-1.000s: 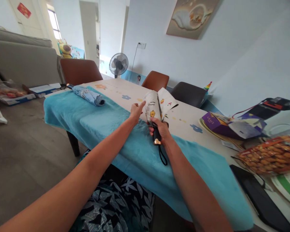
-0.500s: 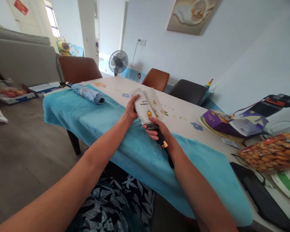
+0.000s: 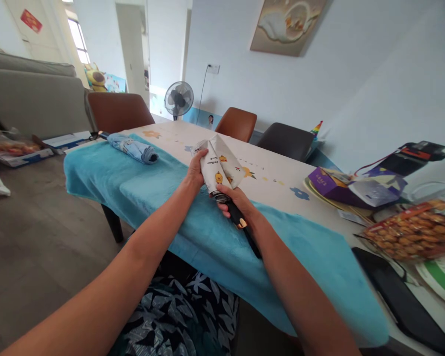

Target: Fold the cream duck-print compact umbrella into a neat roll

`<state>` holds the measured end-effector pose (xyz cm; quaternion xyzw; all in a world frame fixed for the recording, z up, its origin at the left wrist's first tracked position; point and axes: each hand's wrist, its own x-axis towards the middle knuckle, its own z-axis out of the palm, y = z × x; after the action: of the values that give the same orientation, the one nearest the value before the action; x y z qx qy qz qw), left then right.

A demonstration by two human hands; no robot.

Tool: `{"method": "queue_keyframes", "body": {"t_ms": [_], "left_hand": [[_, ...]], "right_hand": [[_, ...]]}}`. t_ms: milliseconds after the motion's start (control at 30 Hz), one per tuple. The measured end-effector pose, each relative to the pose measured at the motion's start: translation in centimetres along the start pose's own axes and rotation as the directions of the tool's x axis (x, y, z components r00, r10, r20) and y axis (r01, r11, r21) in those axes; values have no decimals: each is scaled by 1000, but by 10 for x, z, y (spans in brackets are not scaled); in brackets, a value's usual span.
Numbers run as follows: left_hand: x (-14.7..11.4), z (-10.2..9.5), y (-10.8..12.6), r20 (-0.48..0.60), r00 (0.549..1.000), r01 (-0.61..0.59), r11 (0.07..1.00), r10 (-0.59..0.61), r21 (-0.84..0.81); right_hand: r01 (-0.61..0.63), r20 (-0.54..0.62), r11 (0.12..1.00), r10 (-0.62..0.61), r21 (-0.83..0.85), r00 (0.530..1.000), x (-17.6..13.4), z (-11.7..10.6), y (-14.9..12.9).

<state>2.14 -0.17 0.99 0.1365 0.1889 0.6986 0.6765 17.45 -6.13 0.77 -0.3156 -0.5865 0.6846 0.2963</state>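
A: Where is the folded white fabric umbrella with yellow duck print (image 3: 209,173)?

B: It is in both hands, tilted, above the turquoise plush cloth (image 3: 144,180) and the white flower-printed desk (image 3: 282,170). The right hand (image 3: 241,201) has its fingers closed around the upper part of the smooth black handle (image 3: 236,215). The left hand (image 3: 196,168) grips the fabric near the far end, thumb on top — its other fingers are mostly hidden.

A: How should one do this step well?

B: In my judgement, the right hand should keep the handle steady, and the left should smooth the loose white printed flap (image 3: 233,163), which spreads to the right, close against the folds. Gentle pressure is better — a hard pull may make creases.
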Motion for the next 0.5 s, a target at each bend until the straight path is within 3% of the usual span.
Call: {"method": "queue_keyframes", "body": {"t_ms": [367, 433, 500], "left_hand": [[7, -8, -2, 72, 997, 30, 999, -33, 45], [5, -5, -2, 112, 993, 35, 998, -40, 47], [2, -4, -3, 163, 986, 37, 999, -42, 34]], "right_hand": [[125, -109, 946, -164, -300, 980, 0, 1, 10], [146, -147, 887, -231, -438, 962, -1, 2, 9], [155, -156, 760, -320, -631, 935, -3, 6, 6]]}}
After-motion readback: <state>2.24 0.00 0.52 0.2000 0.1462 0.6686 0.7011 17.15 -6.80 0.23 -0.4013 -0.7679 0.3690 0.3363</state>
